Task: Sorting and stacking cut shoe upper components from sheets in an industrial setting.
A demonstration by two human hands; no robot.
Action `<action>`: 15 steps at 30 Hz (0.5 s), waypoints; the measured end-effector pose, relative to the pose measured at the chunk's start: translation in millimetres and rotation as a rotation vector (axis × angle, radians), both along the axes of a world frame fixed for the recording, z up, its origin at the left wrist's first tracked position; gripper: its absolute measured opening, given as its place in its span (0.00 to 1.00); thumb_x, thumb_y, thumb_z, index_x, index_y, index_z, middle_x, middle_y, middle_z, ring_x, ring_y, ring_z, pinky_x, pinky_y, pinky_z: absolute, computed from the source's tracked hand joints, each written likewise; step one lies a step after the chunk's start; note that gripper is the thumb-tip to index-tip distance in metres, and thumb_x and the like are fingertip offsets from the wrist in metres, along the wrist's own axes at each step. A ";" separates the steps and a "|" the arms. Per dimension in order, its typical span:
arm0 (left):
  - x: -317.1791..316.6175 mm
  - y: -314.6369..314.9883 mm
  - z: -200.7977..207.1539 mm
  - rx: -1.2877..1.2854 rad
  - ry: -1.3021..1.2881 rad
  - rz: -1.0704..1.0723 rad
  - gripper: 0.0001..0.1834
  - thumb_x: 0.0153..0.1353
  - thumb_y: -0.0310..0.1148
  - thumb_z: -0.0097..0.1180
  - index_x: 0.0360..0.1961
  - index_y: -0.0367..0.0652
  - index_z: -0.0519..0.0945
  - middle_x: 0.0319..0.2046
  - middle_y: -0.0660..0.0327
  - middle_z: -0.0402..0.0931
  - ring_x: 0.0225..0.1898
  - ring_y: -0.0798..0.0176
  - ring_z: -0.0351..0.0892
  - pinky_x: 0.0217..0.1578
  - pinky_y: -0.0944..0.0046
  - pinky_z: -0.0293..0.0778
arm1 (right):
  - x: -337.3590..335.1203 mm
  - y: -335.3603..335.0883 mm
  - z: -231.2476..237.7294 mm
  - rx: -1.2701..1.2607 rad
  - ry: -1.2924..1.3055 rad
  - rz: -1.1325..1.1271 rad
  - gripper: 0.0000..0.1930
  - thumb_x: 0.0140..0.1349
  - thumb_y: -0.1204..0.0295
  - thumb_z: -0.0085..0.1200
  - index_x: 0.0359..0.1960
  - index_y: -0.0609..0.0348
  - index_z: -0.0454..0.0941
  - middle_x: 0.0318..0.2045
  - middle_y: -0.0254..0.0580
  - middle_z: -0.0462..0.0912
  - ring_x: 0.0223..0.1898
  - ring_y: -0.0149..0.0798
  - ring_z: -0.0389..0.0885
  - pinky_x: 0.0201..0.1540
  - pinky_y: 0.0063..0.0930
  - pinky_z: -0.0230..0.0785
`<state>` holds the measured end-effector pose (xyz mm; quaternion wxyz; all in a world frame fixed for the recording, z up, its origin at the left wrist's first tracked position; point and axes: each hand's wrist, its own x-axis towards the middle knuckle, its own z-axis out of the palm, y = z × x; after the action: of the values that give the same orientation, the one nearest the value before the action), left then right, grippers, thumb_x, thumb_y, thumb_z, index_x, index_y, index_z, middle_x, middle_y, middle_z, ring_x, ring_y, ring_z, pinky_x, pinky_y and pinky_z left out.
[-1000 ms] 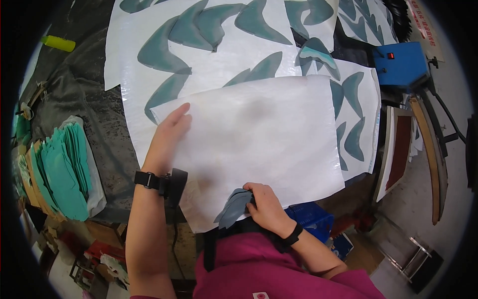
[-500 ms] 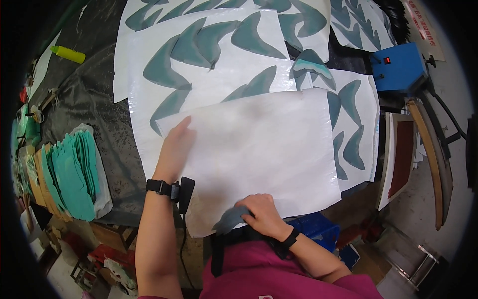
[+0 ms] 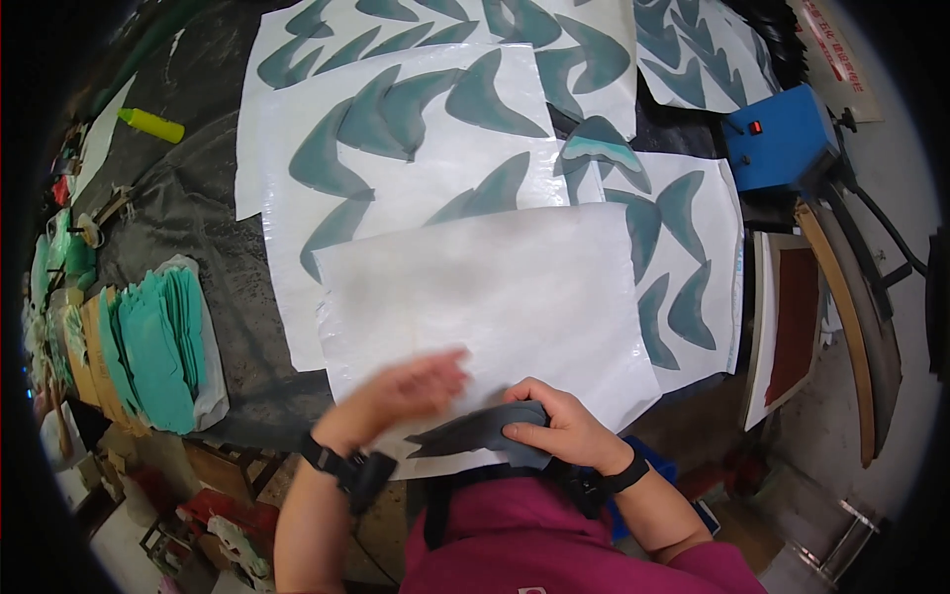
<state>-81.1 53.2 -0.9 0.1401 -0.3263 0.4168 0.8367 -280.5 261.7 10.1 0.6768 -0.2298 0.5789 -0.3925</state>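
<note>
My right hand [image 3: 559,426] grips a small stack of dark grey curved cut pieces [image 3: 470,433] at the near edge of a white sheet [image 3: 485,287], thumb on top. The stack's pointed end faces left. My left hand [image 3: 411,391], blurred by motion, hovers just up and left of the stack with its fingers stretched out and nothing seen in them. Beyond this bare sheet lies another white sheet [image 3: 416,193] bearing several grey-green curved pieces [image 3: 495,94]. The near sheet covers part of them.
More sheets with similar pieces [image 3: 683,213] lie at the back and right. A layered grey and turquoise piece [image 3: 604,150] rests among them. A blue machine [image 3: 782,137] stands at right. To the left are a turquoise stack [image 3: 158,346] and a yellow-green bottle [image 3: 151,125].
My left hand has left the sheet's far left corner and come back toward the stack. My right hand has shifted right with the dark pieces, which now show more fully.
</note>
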 end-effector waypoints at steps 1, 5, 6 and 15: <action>1.0 14.2 11.8 0.039 0.014 -0.135 0.37 0.66 0.40 0.67 0.73 0.40 0.68 0.59 0.59 0.79 0.59 0.64 0.77 0.61 0.64 0.71 | 0.5 -3.7 -0.7 -0.088 0.107 0.055 0.15 0.67 0.73 0.63 0.52 0.59 0.75 0.40 0.34 0.82 0.43 0.28 0.78 0.48 0.24 0.73; 6.1 64.2 2.4 -0.120 -0.093 -0.200 0.29 0.65 0.34 0.68 0.65 0.39 0.76 0.52 0.60 0.83 0.52 0.68 0.80 0.54 0.65 0.75 | 14.9 -20.0 5.2 -0.195 0.217 0.128 0.14 0.67 0.72 0.60 0.52 0.60 0.76 0.40 0.41 0.84 0.42 0.38 0.83 0.47 0.31 0.74; 14.2 74.5 -8.2 -0.048 -0.103 -0.158 0.25 0.64 0.32 0.68 0.62 0.39 0.78 0.49 0.60 0.84 0.50 0.68 0.81 0.52 0.65 0.76 | 11.9 -26.4 10.3 -0.118 0.141 0.198 0.16 0.66 0.71 0.60 0.53 0.60 0.76 0.45 0.46 0.82 0.46 0.43 0.82 0.51 0.33 0.74; 82.9 85.8 3.5 0.079 -0.197 0.562 0.19 0.59 0.25 0.70 0.53 0.37 0.83 0.43 0.63 0.86 0.48 0.66 0.83 0.51 0.63 0.78 | -105.9 48.0 -54.3 -0.070 1.399 -0.105 0.29 0.58 0.67 0.66 0.59 0.66 0.72 0.54 0.57 0.76 0.56 0.57 0.75 0.60 0.45 0.69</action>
<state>1.7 139.0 2.6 -0.0446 -0.5026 0.2617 0.8228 -386.3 309.6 -44.2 0.1177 -0.4220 0.8757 -0.2030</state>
